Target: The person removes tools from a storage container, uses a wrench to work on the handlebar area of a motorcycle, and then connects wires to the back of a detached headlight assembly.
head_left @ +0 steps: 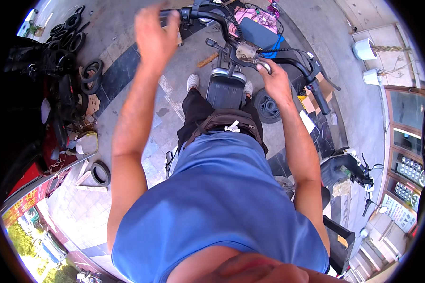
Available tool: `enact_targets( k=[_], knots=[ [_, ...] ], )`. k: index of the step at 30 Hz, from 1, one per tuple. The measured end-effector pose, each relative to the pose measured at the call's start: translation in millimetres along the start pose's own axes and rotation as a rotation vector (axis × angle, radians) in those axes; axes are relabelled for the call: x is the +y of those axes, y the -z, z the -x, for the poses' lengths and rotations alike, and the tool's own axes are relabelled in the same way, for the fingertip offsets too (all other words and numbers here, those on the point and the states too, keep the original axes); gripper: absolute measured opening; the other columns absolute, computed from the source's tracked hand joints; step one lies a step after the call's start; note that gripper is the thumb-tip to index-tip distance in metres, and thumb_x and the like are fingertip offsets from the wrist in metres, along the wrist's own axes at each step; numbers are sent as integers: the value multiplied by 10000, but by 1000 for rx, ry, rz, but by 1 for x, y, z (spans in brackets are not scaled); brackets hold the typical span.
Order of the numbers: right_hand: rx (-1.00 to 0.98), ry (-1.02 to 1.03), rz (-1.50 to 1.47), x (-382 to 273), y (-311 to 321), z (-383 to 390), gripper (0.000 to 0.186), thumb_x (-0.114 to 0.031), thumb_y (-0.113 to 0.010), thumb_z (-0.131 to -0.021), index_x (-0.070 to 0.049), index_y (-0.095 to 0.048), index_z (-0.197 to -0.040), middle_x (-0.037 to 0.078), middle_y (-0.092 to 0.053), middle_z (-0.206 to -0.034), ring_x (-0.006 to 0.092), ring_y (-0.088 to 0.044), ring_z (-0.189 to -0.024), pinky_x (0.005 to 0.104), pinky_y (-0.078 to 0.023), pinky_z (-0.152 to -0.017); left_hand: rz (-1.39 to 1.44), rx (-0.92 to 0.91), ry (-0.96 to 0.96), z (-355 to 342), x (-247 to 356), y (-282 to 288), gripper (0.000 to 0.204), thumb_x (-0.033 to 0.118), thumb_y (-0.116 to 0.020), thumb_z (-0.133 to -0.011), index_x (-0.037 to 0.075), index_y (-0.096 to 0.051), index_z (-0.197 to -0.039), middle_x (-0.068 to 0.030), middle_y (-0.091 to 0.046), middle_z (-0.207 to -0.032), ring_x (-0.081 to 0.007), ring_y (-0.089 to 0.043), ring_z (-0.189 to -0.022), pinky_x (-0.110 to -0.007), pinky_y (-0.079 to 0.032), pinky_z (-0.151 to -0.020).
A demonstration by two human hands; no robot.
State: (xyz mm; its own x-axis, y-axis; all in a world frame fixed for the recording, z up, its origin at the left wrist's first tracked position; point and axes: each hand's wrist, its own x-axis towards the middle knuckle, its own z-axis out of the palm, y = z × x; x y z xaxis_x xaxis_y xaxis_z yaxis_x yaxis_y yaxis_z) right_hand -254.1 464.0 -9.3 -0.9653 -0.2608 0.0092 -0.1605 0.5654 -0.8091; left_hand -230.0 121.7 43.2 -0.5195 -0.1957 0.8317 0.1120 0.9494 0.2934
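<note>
The black handlebar [217,19] of a scooter or electric bike stands in front of me, with bare metal at its centre clamp [246,51]. My left hand [155,38] is raised by the left grip, slightly blurred, thumb apart from the fingers, and nothing shows in it. My right hand [276,84] is at the middle of the bar, fingers bent around a rounded silver piece [264,66] beside the clamp. Whether that piece is fixed to the bar I cannot tell. The right grip [320,100] is untouched. Below the clamp lies the dark footboard [225,89], between my feet.
Loose tyres [92,75] lie on the left. A wheel [267,106] is on the floor right of the footboard, near cardboard [316,96]. Another scooter [347,170] stands at the right. A basket with a pink item [257,19] is ahead, and white plant pots [363,49] line the right side.
</note>
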Motion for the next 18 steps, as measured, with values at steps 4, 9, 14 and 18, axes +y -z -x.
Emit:
enact_targets(
  k=[4, 9, 14, 18],
  knots=[
    [8, 43, 312, 15, -6, -6, 346, -345, -682, -968, -138, -711, -1243, 199, -750, -1030, 418, -707, -992, 484, -550, -853, -150, -497, -2, -23, -76, -20, 482, 501, -588, -996, 49, -698, -1125, -179, -696, -1070, -424, -676, -977, -504, -529, -853],
    [-32, 71, 366, 17, -4, -13, 368, -377, -678, -963, -163, -694, -1263, 186, -752, -1029, 417, -708, -975, 511, -550, -826, -279, -528, 248, 41, -67, 16, 554, 572, -563, -987, 46, -713, -1078, -202, -708, -1011, -425, -700, -888, -512, -551, -785],
    [-67, 161, 480, 8, 0, -25, 343, -379, -662, -966, -161, -696, -1230, 175, -754, -1010, 411, -710, -946, 525, -554, -807, -272, -540, 432, 109, -33, 69, 525, 540, -566, -1005, 36, -678, -910, -198, -697, -883, -419, -682, -840, -490, -524, -731],
    [-128, 202, 582, -7, -3, -34, 332, -379, -643, -979, -156, -697, -1220, 200, -746, -966, 420, -709, -936, 534, -553, -799, -259, -430, 401, 116, -37, 65, 528, 534, -563, -1012, 32, -681, -894, -199, -695, -850, -415, -684, -823, -486, -523, -717]
  ],
)
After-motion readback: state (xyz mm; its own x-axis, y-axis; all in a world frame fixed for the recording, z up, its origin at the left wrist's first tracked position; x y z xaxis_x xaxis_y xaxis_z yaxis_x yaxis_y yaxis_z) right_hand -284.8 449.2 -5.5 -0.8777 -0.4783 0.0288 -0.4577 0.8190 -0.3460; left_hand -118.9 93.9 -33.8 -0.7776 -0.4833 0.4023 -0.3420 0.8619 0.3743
